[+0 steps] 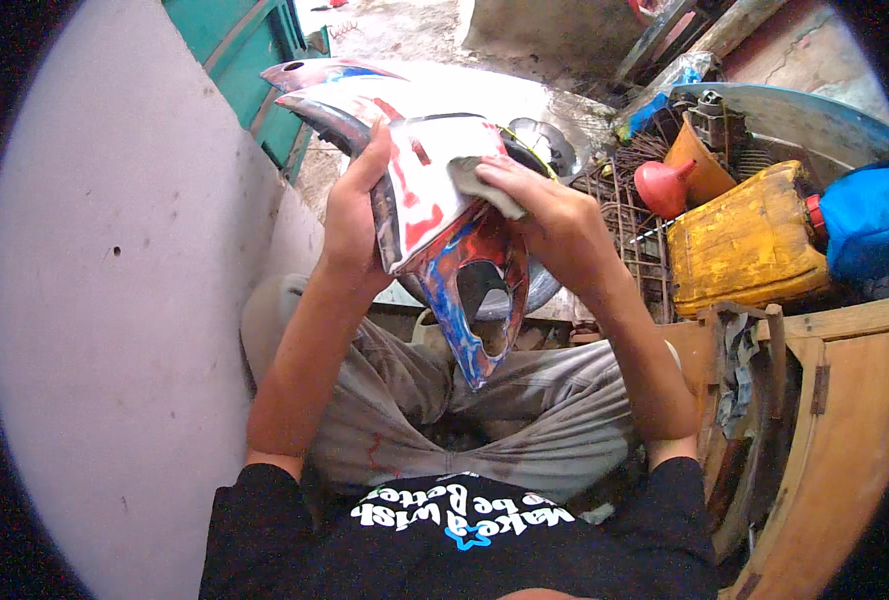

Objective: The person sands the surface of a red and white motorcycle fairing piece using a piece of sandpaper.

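A motorcycle fairing panel (430, 165), patchy white, red and blue with worn paint, is tilted above my lap. Its lower part narrows to a point around an oval opening. My left hand (355, 210) grips the panel's left edge, thumb on top and the other fingers hidden beneath. Pinched under the fingers of my right hand (565, 225) is a folded grey-green piece of sandpaper (485, 187), pressed against the panel's right side. Behind the panel, another long painted end (310, 72) sticks out to the upper left; whether it is the same piece, I cannot tell.
A pale wall (115, 250) rises close on my left, with a teal door (235, 60) beyond it. To the right are a dirty yellow jerrycan (750, 245), a red funnel (663, 188), a blue plastic item (870, 220), a metal grid (645, 250) and a wooden cabinet (845, 420).
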{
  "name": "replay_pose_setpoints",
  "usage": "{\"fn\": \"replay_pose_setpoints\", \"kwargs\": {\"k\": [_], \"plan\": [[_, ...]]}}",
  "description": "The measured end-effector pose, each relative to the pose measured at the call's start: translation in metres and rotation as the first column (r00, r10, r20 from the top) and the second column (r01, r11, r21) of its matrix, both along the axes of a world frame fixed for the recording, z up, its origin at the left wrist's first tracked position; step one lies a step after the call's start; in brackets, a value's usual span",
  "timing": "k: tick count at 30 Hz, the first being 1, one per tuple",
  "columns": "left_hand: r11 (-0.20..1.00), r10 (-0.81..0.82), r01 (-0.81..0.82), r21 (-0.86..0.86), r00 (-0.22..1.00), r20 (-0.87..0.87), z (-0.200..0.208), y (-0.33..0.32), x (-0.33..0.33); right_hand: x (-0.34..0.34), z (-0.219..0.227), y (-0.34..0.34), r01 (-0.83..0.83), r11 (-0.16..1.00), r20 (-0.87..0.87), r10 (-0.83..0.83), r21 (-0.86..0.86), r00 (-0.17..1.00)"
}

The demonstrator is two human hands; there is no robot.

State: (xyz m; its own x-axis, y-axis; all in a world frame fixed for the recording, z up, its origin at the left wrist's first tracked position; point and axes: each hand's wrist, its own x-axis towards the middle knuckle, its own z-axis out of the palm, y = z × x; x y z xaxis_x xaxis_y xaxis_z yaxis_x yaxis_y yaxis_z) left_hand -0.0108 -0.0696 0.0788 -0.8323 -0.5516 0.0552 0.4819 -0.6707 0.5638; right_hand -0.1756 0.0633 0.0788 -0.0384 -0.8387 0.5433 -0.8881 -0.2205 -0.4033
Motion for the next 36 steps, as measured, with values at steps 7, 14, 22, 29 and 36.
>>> {"fn": "replay_pose_setpoints", "kwargs": {"k": [7,14,22,29,36], "plan": [[0.999,0.032,-0.031,-0.027,0.999,0.022,0.004,0.002,-0.001,0.025,0.001,0.009,-0.18,0.981,-0.102,0.172,-0.076,0.98],[0.985,-0.16,0.173,0.011,0.932,-0.325,-0.024,-0.024,0.008,0.057,0.011,0.011,-0.271,0.957,-0.203,0.247,-0.099,0.947],[0.994,-0.095,0.102,0.027,0.98,-0.176,-0.02,-0.015,0.006,0.048,-0.001,0.011,-0.223,0.967,-0.16,0.202,-0.124,0.966],[0.997,0.023,-0.022,-0.068,1.0,0.017,-0.007,-0.002,0.0,0.015,-0.011,0.004,-0.041,0.998,-0.11,0.035,-0.057,0.993],[0.999,-0.033,0.033,0.028,0.999,-0.027,-0.006,0.0,-0.005,-0.002,-0.003,0.001,-0.006,0.999,-0.104,0.001,-0.048,0.995]]}}
